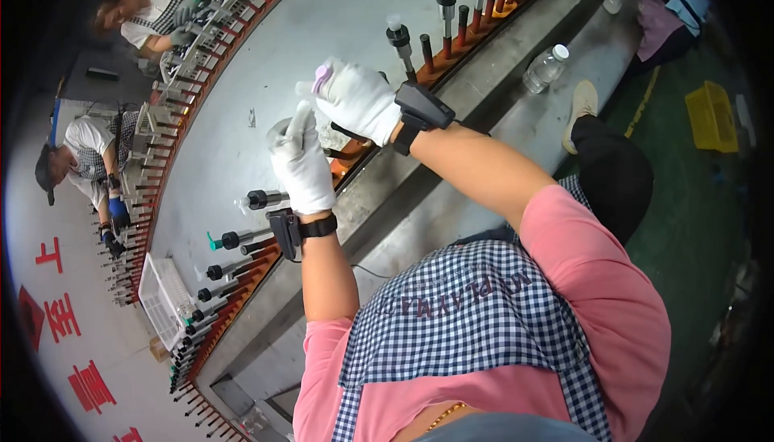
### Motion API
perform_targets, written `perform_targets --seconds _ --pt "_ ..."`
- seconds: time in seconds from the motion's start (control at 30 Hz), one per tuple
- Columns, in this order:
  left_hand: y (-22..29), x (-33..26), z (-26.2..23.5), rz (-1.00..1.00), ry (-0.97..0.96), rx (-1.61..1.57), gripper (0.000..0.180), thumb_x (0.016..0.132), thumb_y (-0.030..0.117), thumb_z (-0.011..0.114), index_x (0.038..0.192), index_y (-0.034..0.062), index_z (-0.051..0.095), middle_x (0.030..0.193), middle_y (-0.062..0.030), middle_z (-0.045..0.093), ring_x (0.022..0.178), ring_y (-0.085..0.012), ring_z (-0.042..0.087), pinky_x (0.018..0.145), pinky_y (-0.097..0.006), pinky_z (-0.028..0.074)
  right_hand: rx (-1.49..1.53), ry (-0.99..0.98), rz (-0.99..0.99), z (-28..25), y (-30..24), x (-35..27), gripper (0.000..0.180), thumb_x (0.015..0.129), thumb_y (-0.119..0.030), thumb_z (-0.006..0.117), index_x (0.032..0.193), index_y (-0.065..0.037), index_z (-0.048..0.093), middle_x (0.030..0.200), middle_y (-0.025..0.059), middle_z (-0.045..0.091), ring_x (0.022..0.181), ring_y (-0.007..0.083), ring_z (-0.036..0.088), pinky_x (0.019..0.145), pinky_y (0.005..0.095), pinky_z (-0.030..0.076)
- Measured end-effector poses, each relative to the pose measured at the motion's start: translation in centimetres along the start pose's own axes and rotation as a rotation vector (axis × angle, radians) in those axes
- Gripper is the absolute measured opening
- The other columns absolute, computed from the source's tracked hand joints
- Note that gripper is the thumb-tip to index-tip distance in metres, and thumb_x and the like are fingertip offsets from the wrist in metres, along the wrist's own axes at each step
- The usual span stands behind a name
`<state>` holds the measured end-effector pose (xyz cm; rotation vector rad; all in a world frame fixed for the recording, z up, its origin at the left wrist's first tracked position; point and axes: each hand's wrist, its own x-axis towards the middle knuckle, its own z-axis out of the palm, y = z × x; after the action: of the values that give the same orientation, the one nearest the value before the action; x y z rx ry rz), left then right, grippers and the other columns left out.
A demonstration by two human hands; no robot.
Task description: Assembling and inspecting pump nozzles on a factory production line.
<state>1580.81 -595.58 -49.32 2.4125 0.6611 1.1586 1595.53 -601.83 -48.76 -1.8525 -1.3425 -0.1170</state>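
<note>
My right hand (359, 102), in a white glove, is raised over the edge of the conveyor line. Its thumb and fingers pinch a small lilac plastic piece (321, 79). Just below and to its left is my left hand (302, 164), gloved too, with its fingers bent together and one pointing up. Whatever they may hold is too small to make out. Beside my left wrist, a black-collared dispenser pump (260, 199) sits on a peg of the line. To the right of my right hand stands another pump (398, 37) with a whitish top.
Rows of pegs and pumps curve along the line, one pump with a green head (227, 240). A white basket (161, 301) lies at the left. A clear bottle (542, 71) stands on the metal ledge; a yellow crate (711, 116) is on the floor. Two co-workers work across.
</note>
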Motion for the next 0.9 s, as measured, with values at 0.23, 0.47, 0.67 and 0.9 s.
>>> perform_targets --seconds 0.23,0.47,0.67,0.9 --pt "1.4 -4.4 -1.4 0.017 0.187 0.220 0.030 0.092 -0.008 0.065 0.121 0.0003 0.067 0.122 -0.0121 0.065 0.108 -0.0228 0.064 0.094 -0.032 0.053 0.501 0.166 -0.223 -1.0 2.4 -5.0 0.024 0.087 -0.006 0.062 0.107 -0.016 0.071 0.096 0.0063 0.067 0.090 0.0270 0.065 0.083 0.0365 0.054" --pt "2.8 -9.0 -1.8 -0.109 0.159 -0.209 0.040 0.088 -0.016 0.059 0.121 0.0029 0.069 0.129 -0.0103 0.064 0.119 -0.0230 0.061 0.107 -0.036 0.047 0.401 0.351 0.046 -3.9 11.2 -9.0 0.029 0.084 0.002 0.070 0.107 -0.017 0.073 0.127 0.0112 0.064 0.105 0.0220 0.065 0.095 0.0339 0.053" --pt "6.2 -2.1 5.7 0.054 -0.036 0.161 0.035 0.091 -0.004 0.064 0.125 0.0055 0.063 0.129 -0.0212 0.061 0.114 -0.0367 0.063 0.097 -0.038 0.052 0.453 0.129 0.113 -5.3 11.2 -2.1 0.042 0.085 -0.004 0.070 0.125 -0.012 0.063 0.122 0.0137 0.066 0.107 0.0259 0.065 0.094 0.0340 0.053" --pt "5.0 5.0 10.1 -0.039 -0.196 0.208 0.020 0.086 -0.003 0.066 0.102 0.0038 0.075 0.101 -0.0160 0.070 0.100 -0.0308 0.065 0.091 -0.038 0.051 0.114 -0.229 0.074 -5.0 11.9 1.7 0.025 0.089 -0.023 0.061 0.110 -0.020 0.074 0.114 0.0108 0.068 0.110 0.0273 0.064 0.096 0.0362 0.052"
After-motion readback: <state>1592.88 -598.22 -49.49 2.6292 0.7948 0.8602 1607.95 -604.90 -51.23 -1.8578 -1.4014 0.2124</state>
